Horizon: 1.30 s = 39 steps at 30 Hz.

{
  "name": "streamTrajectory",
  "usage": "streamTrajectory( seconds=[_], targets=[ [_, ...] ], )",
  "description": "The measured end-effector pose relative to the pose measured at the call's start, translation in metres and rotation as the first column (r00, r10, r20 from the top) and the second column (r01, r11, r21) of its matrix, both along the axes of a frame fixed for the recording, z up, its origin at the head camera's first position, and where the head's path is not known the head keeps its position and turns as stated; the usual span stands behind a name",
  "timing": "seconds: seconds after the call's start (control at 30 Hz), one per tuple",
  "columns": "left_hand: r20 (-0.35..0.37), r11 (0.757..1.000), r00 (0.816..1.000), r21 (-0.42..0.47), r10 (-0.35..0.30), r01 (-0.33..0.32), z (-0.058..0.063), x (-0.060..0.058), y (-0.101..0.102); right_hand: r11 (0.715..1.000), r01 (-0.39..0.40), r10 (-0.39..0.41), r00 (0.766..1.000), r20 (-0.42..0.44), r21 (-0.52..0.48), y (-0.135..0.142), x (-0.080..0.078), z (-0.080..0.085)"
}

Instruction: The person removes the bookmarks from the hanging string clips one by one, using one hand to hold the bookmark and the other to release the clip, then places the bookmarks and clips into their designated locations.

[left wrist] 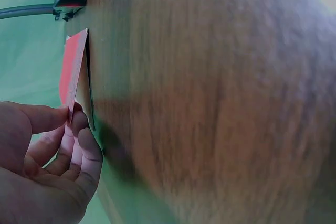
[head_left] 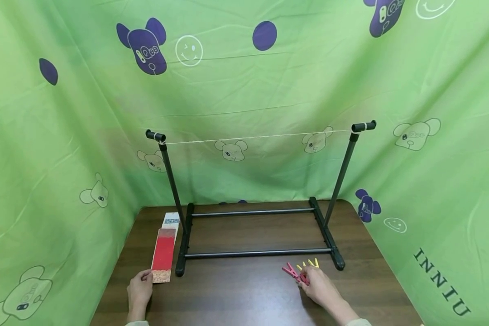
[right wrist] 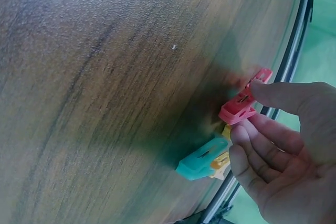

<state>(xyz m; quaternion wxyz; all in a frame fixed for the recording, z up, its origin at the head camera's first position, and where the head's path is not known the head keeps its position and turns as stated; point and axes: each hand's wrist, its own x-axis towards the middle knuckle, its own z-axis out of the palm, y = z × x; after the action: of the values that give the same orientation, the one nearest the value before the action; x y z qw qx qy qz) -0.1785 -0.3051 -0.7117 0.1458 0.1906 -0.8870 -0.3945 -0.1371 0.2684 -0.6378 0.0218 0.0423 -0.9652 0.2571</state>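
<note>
At the table's left side, my left hand (head_left: 140, 290) pinches the edge of a red bookmark-like card (head_left: 163, 253) between thumb and fingers. The card has a gold patterned band at its near end. In the left wrist view the red card (left wrist: 71, 74) stands tilted, one edge raised from the tabletop. A white card with a blue pattern (head_left: 171, 220) lies partly beneath it. On the right, my right hand (head_left: 321, 287) pinches a pinkish-red clothespin (right wrist: 244, 98) between thumb and fingers. A teal clothespin (right wrist: 202, 158) and a yellow clothespin (right wrist: 221, 162) lie close beside its fingertips.
A black stand (head_left: 256, 253) spans the middle of the brown table (head_left: 236, 294). A thin white string (head_left: 256, 137) is stretched between its two upright posts. More yellow clothespins (head_left: 316, 262) lie near the stand's front right foot. Green printed cloth (head_left: 244, 90) surrounds the table.
</note>
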Motion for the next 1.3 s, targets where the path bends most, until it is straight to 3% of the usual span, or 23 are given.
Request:
streamTrajectory(
  seconds=[0.27, 0.53, 0.73, 0.83, 1.1, 1.2, 1.3],
  targets=[
    [-0.005, 1.0, 1.0, -0.016, -0.006, 0.006, 0.049, 0.014, 0.024, 0.999, -0.023, 0.025, 0.997, -0.074, 0.031, -0.002, 0.001, -0.002],
    [0.02, 0.999, 1.0, -0.04, 0.013, -0.013, 0.048, 0.017, 0.027, 0.998, -0.03, 0.034, 0.997, -0.065, 0.057, -0.005, 0.002, -0.002],
    [0.043, 0.999, 0.999, -0.048, 0.019, -0.017, 0.054, 0.019, 0.026, 0.998, -0.021, 0.024, 0.998, -0.056, 0.051, -0.004, -0.001, -0.003],
    [0.033, 0.999, 0.999, -0.044, 0.012, -0.011, 0.052, 0.019, 0.023, 0.998, -0.019, 0.023, 0.998, -0.055, 0.055, -0.004, -0.001, -0.004],
    [-0.007, 0.997, 0.999, -0.073, 0.034, -0.035, 0.012, 0.013, 0.007, 0.995, -0.032, 0.039, 0.996, -0.08, 0.09, -0.004, 0.0, -0.007],
    [-0.015, 0.997, 1.0, -0.074, 0.027, -0.028, 0.008, 0.013, 0.005, 0.996, -0.033, 0.041, 0.996, -0.082, 0.088, -0.004, 0.001, -0.007],
    [-0.014, 0.996, 0.999, -0.082, 0.042, -0.043, 0.01, 0.014, 0.006, 0.997, -0.032, 0.038, 0.996, -0.08, 0.075, -0.004, 0.002, -0.005]
  ],
)
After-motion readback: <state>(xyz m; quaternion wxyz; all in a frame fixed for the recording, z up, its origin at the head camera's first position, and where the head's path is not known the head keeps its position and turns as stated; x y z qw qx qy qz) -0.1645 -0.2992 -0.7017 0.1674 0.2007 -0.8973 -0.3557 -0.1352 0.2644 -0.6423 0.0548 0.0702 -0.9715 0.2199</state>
